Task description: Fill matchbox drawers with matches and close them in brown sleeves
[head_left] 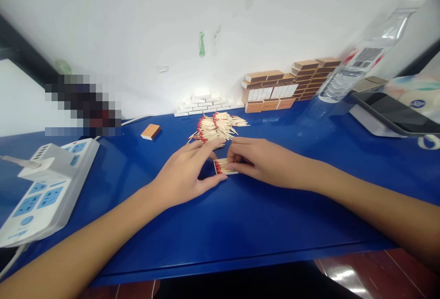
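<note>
A small white matchbox tray (231, 173) lies on the blue table, with red-tipped matches (222, 166) in it, heads to the left. My left hand (189, 168) is at the tray's left end, fingers apart, the thumb near its front edge and the fingers behind it. From the right, my right hand (256, 159) reaches over the tray with its fingers pinched on the matches. A loose pile of matches (216, 127) lies just behind both hands. An orange matchbox cover (151, 131) sits to the left of the pile.
Along the wall stand stacked white trays (202, 103) and stacked brown matchboxes (275, 90). A clear plastic bottle (364, 56) and a dark phone (395, 111) on a white box are at the right. A power strip (51, 198) lies at the left on the blue table (220, 225).
</note>
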Action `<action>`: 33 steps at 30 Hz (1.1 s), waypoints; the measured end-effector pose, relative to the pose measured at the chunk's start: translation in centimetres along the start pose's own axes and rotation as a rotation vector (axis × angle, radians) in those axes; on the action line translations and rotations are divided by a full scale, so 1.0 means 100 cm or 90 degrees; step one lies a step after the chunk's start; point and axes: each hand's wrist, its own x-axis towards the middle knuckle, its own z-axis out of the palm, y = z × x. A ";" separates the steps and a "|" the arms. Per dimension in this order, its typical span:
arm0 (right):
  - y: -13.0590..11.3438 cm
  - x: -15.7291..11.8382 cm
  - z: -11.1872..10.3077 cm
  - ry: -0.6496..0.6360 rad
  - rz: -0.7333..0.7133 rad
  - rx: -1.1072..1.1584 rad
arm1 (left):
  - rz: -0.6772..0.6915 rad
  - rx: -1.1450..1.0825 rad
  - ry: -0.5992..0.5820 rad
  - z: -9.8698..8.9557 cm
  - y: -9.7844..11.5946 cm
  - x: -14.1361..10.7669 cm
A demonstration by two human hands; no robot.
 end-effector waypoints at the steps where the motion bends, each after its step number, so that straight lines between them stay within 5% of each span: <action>1: 0.000 0.000 0.000 0.007 0.002 -0.004 | -0.001 -0.001 -0.001 0.000 0.000 0.000; 33: 0.000 -0.002 0.000 0.046 -0.114 0.009 | 0.016 0.016 0.009 0.001 -0.001 0.000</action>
